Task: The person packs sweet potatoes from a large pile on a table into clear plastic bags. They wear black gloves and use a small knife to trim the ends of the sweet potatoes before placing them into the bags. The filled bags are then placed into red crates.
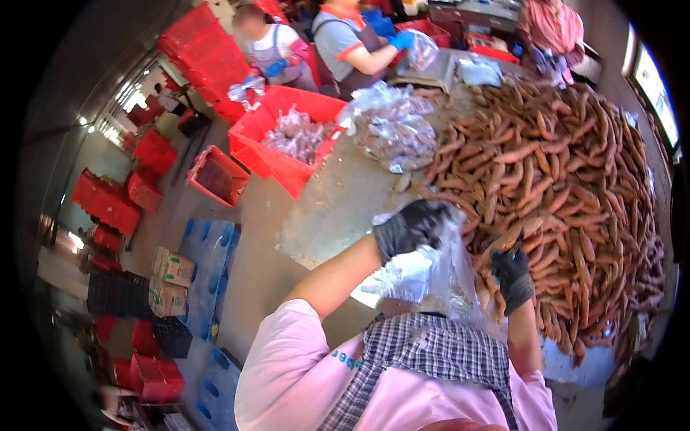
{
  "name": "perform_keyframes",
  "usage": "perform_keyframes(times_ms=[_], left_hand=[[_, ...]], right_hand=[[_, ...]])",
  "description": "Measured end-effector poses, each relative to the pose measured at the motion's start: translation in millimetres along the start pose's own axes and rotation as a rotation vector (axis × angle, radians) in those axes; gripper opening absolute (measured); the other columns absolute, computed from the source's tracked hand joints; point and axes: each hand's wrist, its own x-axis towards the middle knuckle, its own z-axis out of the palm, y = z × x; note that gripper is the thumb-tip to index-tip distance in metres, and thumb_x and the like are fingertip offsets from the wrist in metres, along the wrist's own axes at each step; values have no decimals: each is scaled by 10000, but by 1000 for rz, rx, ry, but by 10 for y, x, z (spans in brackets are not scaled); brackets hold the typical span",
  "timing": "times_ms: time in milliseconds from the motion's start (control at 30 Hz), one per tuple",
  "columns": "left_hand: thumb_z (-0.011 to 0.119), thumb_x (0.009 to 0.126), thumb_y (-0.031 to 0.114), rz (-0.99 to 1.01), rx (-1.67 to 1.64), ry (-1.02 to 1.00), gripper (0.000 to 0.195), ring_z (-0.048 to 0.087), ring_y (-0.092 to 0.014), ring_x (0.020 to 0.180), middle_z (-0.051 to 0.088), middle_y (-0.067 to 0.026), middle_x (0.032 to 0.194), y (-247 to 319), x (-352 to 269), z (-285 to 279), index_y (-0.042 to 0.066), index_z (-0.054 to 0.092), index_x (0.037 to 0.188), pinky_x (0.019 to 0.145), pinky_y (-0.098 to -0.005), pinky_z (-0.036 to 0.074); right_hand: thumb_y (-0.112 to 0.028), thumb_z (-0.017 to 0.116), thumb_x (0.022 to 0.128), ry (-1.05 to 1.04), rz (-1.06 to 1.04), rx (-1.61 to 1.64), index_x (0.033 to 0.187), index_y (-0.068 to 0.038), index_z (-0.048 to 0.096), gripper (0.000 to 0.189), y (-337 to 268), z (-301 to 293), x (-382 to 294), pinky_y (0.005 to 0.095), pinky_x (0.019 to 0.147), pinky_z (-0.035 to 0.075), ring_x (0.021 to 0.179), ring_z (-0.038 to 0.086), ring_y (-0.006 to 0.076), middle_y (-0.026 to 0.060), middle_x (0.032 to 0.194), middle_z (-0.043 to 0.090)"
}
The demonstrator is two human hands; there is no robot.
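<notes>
My left hand (pixel 414 229), in a black glove, grips the top of a clear plastic bag (pixel 457 275). The bag hangs in front of my checked apron, and its lower part is partly see-through. To the right of it, my right hand (pixel 512 280), also in a black glove, has its fingers around a long sweet potato (pixel 515 236) at the near edge of the pile. A large heap of sweet potatoes (pixel 571 178) covers the right side of the metal table (pixel 345 183). More clear plastic (pixel 401 277) lies under my left forearm and hand.
Filled clear bags (pixel 396 132) are heaped beyond my left hand. A red crate (pixel 253 134) of bagged goods stands against the table's left edge. Across the table, co-workers handle bags by a scale (pixel 431 70). Blue pallets (pixel 207 269), cartons (pixel 171 280) and another red crate (pixel 218 175) are on the floor.
</notes>
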Motion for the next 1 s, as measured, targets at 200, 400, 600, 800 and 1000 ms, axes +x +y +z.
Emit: perform_keyframes(times_ms=[200, 400, 600, 800, 1000], left_hand=[[452, 925, 207, -597, -771, 478, 259, 306, -36, 363, 318, 78, 477, -228, -248, 91, 53, 519, 1123, 542, -227, 444], [490, 918, 235, -651, -806, 632, 254, 342, -62, 400, 379, 33, 551, -268, -113, 420, 102, 504, 1134, 466, -215, 412], [445, 938, 234, -633, -1226, 421, 303, 305, -39, 365, 327, 58, 493, -193, -160, 339, 91, 465, 1204, 437, -202, 363], [418, 947, 242, -636, -1330, 402, 320, 260, -27, 334, 319, 73, 459, -285, -406, 216, 66, 457, 1212, 448, -192, 339], [507, 906, 206, -562, -905, 414, 346, 345, -19, 353, 546, -10, 635, -333, -576, 224, 35, 458, 1203, 454, -196, 396]], right_hand=[[-42, 586, 767, 162, -201, 203, 1004, -34, 530, 244, -638, 129, -331, 201, 428, 365, 523, 473, 59, 1, 768, 568], [-20, 599, 759, -373, -443, 362, 1057, 21, 533, 307, -569, 671, -492, 272, 785, 454, 932, 562, 177, 118, 1005, 597], [-27, 709, 715, -104, -315, -5, 1099, -4, 532, 424, 279, 869, -198, 289, 778, 470, 906, 569, 144, 51, 1038, 601], [-143, 724, 718, -208, -398, -633, 1116, -69, 541, 444, 614, 749, -102, 326, 707, 490, 851, 615, 217, 98, 1001, 624], [-159, 698, 703, -416, -433, -1079, 1137, -123, 531, 466, 829, 701, -203, 351, 737, 485, 882, 606, 298, 125, 985, 614]])
